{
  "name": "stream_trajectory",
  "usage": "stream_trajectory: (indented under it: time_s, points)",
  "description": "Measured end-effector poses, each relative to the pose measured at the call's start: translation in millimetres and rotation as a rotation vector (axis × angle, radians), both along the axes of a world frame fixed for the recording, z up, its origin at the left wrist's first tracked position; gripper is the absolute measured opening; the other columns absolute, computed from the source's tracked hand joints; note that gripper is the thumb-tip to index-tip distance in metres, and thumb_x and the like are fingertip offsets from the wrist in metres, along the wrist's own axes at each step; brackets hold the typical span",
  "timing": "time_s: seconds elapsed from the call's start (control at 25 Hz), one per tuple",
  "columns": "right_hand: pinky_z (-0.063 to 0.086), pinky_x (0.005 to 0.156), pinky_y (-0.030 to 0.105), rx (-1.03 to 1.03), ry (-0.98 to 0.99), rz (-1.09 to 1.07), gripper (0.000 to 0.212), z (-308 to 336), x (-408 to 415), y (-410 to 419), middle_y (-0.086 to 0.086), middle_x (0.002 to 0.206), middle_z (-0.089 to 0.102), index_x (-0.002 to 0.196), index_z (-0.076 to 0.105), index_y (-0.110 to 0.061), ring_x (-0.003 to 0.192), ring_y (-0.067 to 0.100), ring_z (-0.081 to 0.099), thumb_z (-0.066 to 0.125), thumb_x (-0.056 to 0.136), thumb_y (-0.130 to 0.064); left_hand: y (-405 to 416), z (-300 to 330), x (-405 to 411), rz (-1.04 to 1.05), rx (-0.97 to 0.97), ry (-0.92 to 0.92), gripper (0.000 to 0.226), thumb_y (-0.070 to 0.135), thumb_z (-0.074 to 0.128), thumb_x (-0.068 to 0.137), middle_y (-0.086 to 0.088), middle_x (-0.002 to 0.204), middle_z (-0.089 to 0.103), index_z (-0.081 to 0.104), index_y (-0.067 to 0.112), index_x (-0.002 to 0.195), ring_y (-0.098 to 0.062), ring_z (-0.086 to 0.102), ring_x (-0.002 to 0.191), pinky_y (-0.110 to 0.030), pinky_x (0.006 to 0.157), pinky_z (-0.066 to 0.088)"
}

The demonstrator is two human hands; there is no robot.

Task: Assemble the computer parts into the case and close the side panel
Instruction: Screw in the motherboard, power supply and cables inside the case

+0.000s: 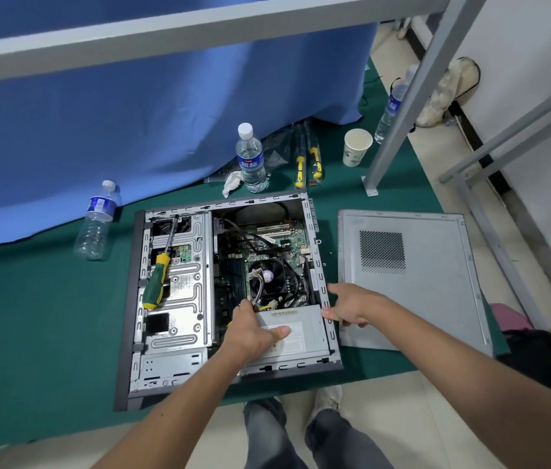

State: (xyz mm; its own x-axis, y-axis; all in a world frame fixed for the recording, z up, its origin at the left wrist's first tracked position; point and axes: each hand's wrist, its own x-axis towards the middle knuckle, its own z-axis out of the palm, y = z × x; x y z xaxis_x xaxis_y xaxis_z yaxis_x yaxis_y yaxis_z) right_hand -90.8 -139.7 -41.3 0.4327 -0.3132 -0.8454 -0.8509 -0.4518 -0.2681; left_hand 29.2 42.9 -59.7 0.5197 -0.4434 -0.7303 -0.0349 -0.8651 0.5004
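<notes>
Left hand (253,328) grips power supply (296,328), apparently lying crosswise in case (125,316).

Standing at twelve o'clock on the green mat (47,299): a capped water bottle (251,160) with a crumpled white tissue (232,183) touching it, a paper cup (356,147) at one o'clock, and an empty bottle (97,221) leaning at ten against the blue cloth (132,123).

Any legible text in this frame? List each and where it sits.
Upright clear water bottle, blue label: two white characters, too blurred to quote.
Tilted clear bottle, blue label: unreadable.
White sticker on grey power supply box: print too small.
White paper cup: faint mark, unreadable.
</notes>
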Motion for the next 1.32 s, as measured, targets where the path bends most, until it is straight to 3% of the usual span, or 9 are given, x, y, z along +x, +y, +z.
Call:
stream_trajectory:
  time_s: [0.2, 0.52, 0.64, 0.72, 0.8, 0.92, 1.08, 1.24, 1.32]
  points:
    - [0.057, 0.088, 0.037, 0.044, 0.010, -0.015, 0.078, 5, -2, 1, 0.009, 0.152, 0.038, 0.157, 0.009, -0.022, 0.104, 0.020, 0.062, 0.053, 0.097, -0.044, 1, 1, -1, 0.013, -0.018, 0.027, 0.086, 0.039, 0.084, 0.074, -0.010, 0.135, 0.048, 0.035, 0.006, 0.136, -0.030, 0.051, 0.122, -0.045, 0.106, 0.043]
    - [0.053, 0.087, 0.036, 0.192, -0.061, -0.382, 0.056, 6, -27, 38, 0.013, 0.140, 0.051, 0.146, 0.041, -0.011, 0.107, 0.025, 0.059, 0.031, 0.104, -0.047, 18, 5, 10, 0.008, -0.067, 0.036, 0.080, 0.036, 0.082, 0.077, -0.008, 0.143, 0.046, 0.035, 0.008, 0.136, -0.024, 0.046, 0.128, -0.036, 0.110, 0.038]
    - [0.044, 0.104, 0.040, -0.087, -0.213, -0.328, 0.053, 7, -26, 55, 0.008, 0.142, 0.047, 0.146, 0.038, -0.012, 0.126, 0.025, 0.049, 0.042, 0.102, -0.042, 22, 4, 14, 0.050, -0.042, 0.019, 0.082, 0.036, 0.081, 0.078, -0.012, 0.146, 0.045, 0.033, 0.006, 0.138, -0.030, 0.044, 0.134, -0.044, 0.112, 0.038]
    - [0.043, 0.101, 0.032, -0.383, -0.384, -0.228, 0.044, 15, -25, 71, 0.004, 0.133, 0.050, 0.139, 0.042, -0.015, 0.120, 0.019, 0.050, 0.048, 0.100, -0.035, 24, 4, 13, 0.069, -0.039, 0.048, 0.079, 0.034, 0.083, 0.077, -0.013, 0.139, 0.050, 0.035, 0.006, 0.133, -0.025, 0.053, 0.123, -0.041, 0.107, 0.043]
    - [0.044, 0.096, 0.030, -0.364, -0.398, -0.176, 0.040, 22, -21, 87, 0.002, 0.126, 0.052, 0.136, 0.045, -0.015, 0.112, 0.018, 0.054, 0.050, 0.100, -0.032, 25, 5, 12, 0.114, -0.065, 0.118, 0.079, 0.035, 0.087, 0.071, -0.010, 0.133, 0.055, 0.037, 0.009, 0.126, -0.017, 0.059, 0.109, -0.035, 0.101, 0.046]
    - [0.047, 0.090, 0.030, -0.331, -0.288, -0.220, 0.040, 23, -13, 101, 0.006, 0.124, 0.053, 0.133, 0.045, -0.011, 0.108, 0.023, 0.058, 0.052, 0.098, -0.029, 24, 5, 3, 0.107, -0.063, 0.084, 0.099, 0.044, 0.090, 0.063, -0.009, 0.142, 0.044, 0.032, 0.009, 0.136, -0.026, 0.046, 0.129, -0.042, 0.110, 0.040]
    - [0.052, 0.086, 0.033, -0.292, -0.237, -0.422, 0.035, 25, -4, 106, 0.005, 0.114, 0.060, 0.122, 0.055, -0.012, 0.100, 0.024, 0.061, 0.060, 0.090, -0.025, 23, 4, -1, 0.048, -0.047, -0.071, 0.074, 0.045, 0.086, 0.069, -0.002, 0.122, 0.048, 0.034, 0.017, 0.113, -0.020, 0.049, 0.111, -0.036, 0.097, 0.045]
    - [0.046, 0.102, 0.037, -0.214, -0.245, -0.528, 0.062, 19, 2, 129, 0.009, 0.132, 0.050, 0.141, 0.045, -0.012, 0.119, 0.026, 0.053, 0.066, 0.085, -0.024, 28, 6, 5, 0.078, -0.026, -0.135, 0.068, 0.043, 0.087, 0.068, -0.001, 0.105, 0.049, 0.034, 0.018, 0.102, -0.010, 0.050, 0.084, -0.027, 0.071, 0.043]
    - [0.040, 0.108, 0.038, -0.221, -0.215, -0.537, 0.074, 18, 3, 130, 0.011, 0.138, 0.042, 0.148, 0.034, -0.010, 0.129, 0.028, 0.045, 0.068, 0.085, -0.026, 28, 8, 3, 0.064, -0.021, -0.150, 0.070, 0.042, 0.088, 0.067, -0.003, 0.106, 0.047, 0.034, 0.016, 0.103, -0.016, 0.053, 0.090, -0.031, 0.076, 0.047]
